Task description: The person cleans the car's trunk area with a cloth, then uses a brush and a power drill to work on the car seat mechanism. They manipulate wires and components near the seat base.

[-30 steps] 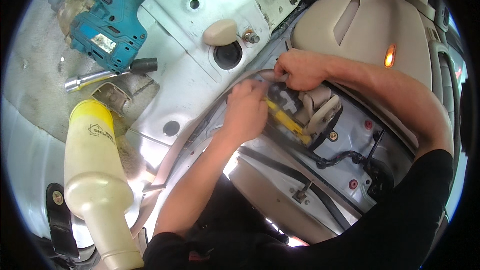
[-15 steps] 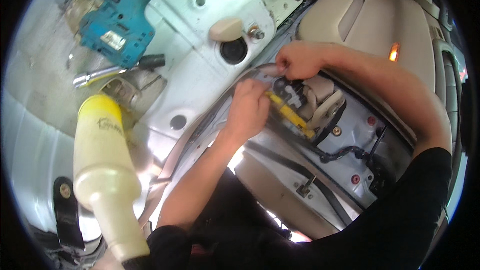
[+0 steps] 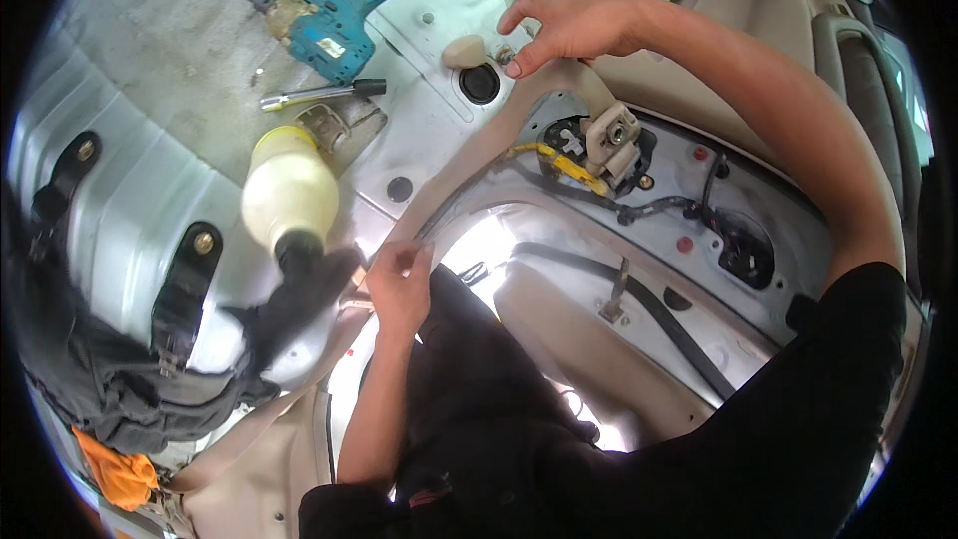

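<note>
My left hand (image 3: 399, 279) pinches the edge of a long beige seal strip (image 3: 469, 153) that runs along the door sill and curves up toward the seat side. Farther up, my right hand (image 3: 574, 30) reaches over the bare metal floor, thumb and index finger apart with nothing between them. It hovers close to a bolt (image 3: 506, 56) and a beige cap-like piece (image 3: 464, 52). Below my right forearm, the exposed pillar carries a beige belt mechanism (image 3: 612, 137) and a yellow cable connector (image 3: 569, 168).
On the floor lie a teal power driver (image 3: 324, 40), a socket wrench (image 3: 319, 95) and a metal bracket (image 3: 324, 125). A cream, yellow-rimmed bottle-shaped thing (image 3: 289, 190) stands nearer. Dark cloth (image 3: 120, 379) and an orange rag (image 3: 115, 469) lie at left; a beige seat (image 3: 778, 40) is at right.
My right hand has left the pillar area, moving up and left, and its fingers have spread. My left hand has slid nearer along the beige strip. The whole view has shifted.
</note>
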`<state>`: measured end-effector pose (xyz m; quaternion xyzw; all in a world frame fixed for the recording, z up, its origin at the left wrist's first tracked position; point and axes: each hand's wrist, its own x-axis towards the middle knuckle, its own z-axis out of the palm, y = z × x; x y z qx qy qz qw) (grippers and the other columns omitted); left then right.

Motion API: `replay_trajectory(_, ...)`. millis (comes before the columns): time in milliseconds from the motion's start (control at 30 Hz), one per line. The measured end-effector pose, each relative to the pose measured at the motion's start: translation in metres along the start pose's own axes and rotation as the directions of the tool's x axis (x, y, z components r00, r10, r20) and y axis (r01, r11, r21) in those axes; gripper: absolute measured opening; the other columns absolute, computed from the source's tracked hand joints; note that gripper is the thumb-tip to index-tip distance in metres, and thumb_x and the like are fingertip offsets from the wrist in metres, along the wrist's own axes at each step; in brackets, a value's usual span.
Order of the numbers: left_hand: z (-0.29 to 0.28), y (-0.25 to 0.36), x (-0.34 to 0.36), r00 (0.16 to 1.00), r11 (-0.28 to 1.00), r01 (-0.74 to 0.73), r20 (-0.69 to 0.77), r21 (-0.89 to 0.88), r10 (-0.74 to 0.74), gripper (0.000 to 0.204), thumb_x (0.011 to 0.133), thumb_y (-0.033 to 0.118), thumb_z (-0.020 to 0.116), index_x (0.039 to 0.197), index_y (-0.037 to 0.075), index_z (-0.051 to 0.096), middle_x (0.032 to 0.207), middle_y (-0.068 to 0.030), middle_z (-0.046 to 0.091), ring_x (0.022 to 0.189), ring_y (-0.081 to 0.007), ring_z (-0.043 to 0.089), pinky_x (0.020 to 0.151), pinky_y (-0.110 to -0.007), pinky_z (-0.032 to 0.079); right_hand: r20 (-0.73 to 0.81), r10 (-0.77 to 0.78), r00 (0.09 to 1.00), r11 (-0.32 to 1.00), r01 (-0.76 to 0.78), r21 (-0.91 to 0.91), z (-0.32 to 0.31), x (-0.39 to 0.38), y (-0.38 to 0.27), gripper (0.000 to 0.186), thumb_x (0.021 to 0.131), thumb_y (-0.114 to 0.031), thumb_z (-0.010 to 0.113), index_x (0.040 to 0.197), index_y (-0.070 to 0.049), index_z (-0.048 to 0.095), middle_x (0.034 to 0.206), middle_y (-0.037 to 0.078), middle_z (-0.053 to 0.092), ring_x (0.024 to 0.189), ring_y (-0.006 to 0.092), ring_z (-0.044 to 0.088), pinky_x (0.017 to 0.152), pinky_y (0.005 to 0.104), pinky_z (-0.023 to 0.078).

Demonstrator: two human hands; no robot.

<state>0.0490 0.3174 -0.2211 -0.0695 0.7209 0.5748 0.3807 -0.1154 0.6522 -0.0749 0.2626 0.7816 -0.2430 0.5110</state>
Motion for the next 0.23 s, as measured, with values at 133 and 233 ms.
replay_trajectory(133, -0.044, -0.023, -0.041, 0.996, 0.987, 0.091, 0.014, 0.134, -0.093, 0.042, 0.096, 0.030, 0.064, 0.068, 0.000, 0.055, 0.061, -0.0046, 0.057, 0.056, -0.0116, 0.052, 0.054, -0.029, 0.042, -0.022, -0.061, 0.998, 0.993, 0.058, -0.106, 0.001, -0.030, -0.020, 0.081, 0.075, -0.051, 0.077, 0.140, -0.013, 0.046, 0.101, 0.008, 0.059, 0.084, 0.0192, 0.052, 0.070, 0.0323, 0.041)
replay_trajectory(233, -0.060, -0.025, -0.068, 0.982, 0.976, 0.182, 0.019, 0.123, -0.186, 0.046, 0.096, 0.039, 0.063, 0.071, 0.000, 0.060, 0.062, -0.0051, 0.059, 0.061, -0.0138, 0.050, 0.061, -0.032, 0.043, 0.045, -0.068, 0.997, 0.949, 0.078, -0.305, 0.012, -0.037, -0.040, 0.080, 0.078, -0.050, 0.076, 0.143, -0.015, 0.044, 0.116, 0.011, 0.061, 0.103, 0.0224, 0.055, 0.088, 0.0302, 0.040)
